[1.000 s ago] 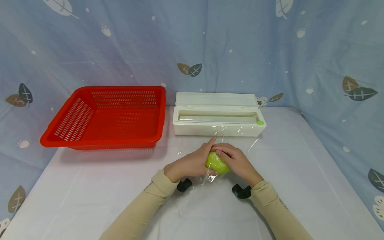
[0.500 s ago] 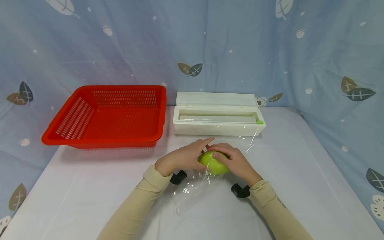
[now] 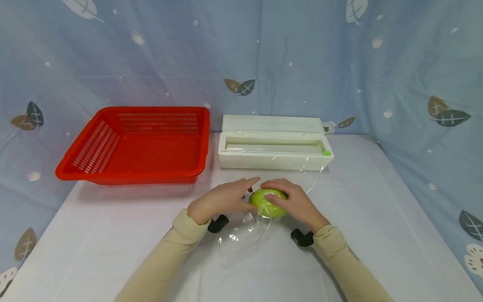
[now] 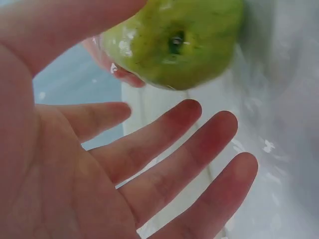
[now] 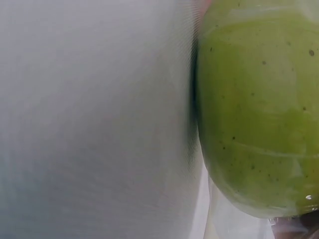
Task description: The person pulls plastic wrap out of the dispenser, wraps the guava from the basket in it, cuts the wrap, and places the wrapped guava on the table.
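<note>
Pale blue cloth (image 3: 170, 50) printed with leaves and paw marks hung behind and beside the white surface (image 3: 362, 209). Compared with a second earlier, I saw that the left hand (image 3: 222, 199) had drawn back leftward from the green fruit (image 3: 272, 205), its fingers now spread and straight; whether its thumb touched the fruit I could not tell. My right hand (image 3: 292, 200) kept its hold, thumb on the near side, fingers over the far side. More of the fruit showed, in front of the white box (image 3: 273, 162), with clear film (image 3: 237, 243) around it and trailing left and nearer across the surface. That box stood with its lid raised, a roll (image 3: 274, 149) inside, just beside the red basket (image 3: 151, 155); both stayed put.
</note>
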Available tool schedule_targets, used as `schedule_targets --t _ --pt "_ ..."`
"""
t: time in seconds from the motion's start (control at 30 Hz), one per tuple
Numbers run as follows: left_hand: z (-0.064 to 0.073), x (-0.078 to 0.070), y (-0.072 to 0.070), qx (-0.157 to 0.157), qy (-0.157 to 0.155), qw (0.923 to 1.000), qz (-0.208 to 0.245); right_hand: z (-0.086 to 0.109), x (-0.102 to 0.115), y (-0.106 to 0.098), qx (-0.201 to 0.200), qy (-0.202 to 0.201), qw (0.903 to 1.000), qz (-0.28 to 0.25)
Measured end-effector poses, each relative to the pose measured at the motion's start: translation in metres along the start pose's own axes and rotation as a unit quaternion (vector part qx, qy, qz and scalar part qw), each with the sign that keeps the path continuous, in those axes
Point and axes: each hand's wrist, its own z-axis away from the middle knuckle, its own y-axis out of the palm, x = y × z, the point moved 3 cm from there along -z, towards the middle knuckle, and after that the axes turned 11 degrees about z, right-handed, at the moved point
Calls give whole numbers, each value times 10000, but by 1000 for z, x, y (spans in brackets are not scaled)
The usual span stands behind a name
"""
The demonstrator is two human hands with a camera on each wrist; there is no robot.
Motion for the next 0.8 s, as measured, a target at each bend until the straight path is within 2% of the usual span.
schedule_targets --t 0.27,0.43,0.53,0.67,0.8 --pt "36 2 4 -103 -62 9991 -413 1 -2 0 57 225 9991 -349" --pt "56 0 12 -248 -56 9975 -654 0 -5 0 53 289 9990 -340" --pt "68 -3 21 -246 -63 9964 -804 0 -5 0 28 304 9988 -385" --pt "83 -7 39 -87 -67 9938 -1107 0 -5 0 2 303 9985 -448" --pt "95 -10 58 -137 98 9844 -1749 1 -5 -1 1 334 9985 -433"
